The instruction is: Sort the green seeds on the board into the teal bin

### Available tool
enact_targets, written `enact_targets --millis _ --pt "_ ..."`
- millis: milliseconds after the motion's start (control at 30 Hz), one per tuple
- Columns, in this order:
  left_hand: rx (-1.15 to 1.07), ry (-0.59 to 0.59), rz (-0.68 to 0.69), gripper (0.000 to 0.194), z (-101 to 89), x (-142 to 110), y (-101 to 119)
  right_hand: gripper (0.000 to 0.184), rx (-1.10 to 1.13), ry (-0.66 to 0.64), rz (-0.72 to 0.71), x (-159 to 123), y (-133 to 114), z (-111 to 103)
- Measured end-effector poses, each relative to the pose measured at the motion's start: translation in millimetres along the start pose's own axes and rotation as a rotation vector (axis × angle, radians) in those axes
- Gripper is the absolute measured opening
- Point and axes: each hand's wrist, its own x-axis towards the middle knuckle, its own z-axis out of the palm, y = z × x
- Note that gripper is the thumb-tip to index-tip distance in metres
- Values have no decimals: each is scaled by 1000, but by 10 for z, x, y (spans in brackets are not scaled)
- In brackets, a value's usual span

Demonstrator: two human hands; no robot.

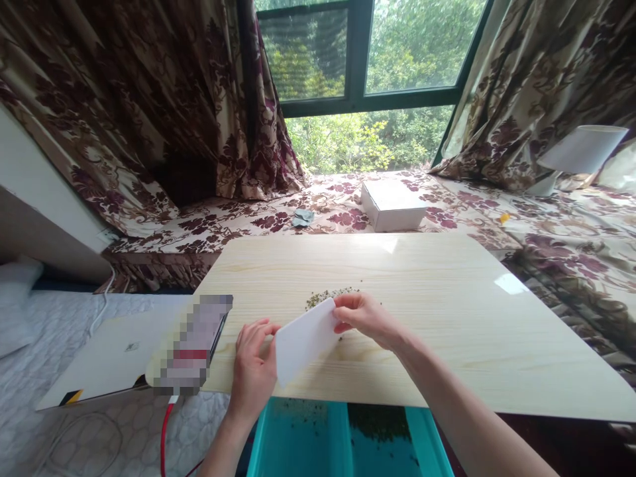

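Note:
A stiff white card [304,344] is tilted on its edge just above the pale wooden table, between my two hands. My right hand [365,319] pinches its upper right corner with thumb and fingers. At the card's left end, my left hand [254,361] grips the edge, its fingers curled. Directly beyond the card lies a loose pile of small brown-green and pale grains [328,296], partly hidden by it. Below the table's near edge stands a teal divided bin [340,440]. One compartment holds a heap of dark grains [380,421]; scattered grains [303,409] lie in the left one.
The pale wooden table [447,278] has rounded corners. A phone [193,344] with a red cable lies at its left edge, by a white flat panel [114,351]. On the floral window seat are a white box [392,204], a grey-green cloth [303,217] and a lamp [581,149].

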Motion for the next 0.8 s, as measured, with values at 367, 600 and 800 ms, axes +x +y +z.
enact_targets --millis 367,600,800 --pt "44 20 69 13 15 12 17 17 -57 68 13 -782 135 -249" --pt "74 22 66 13 28 7 26 23 51 346 42 -1303 342 -191" --pt "85 16 79 12 28 11 28 31 -96 762 -39 -1316 343 -592"
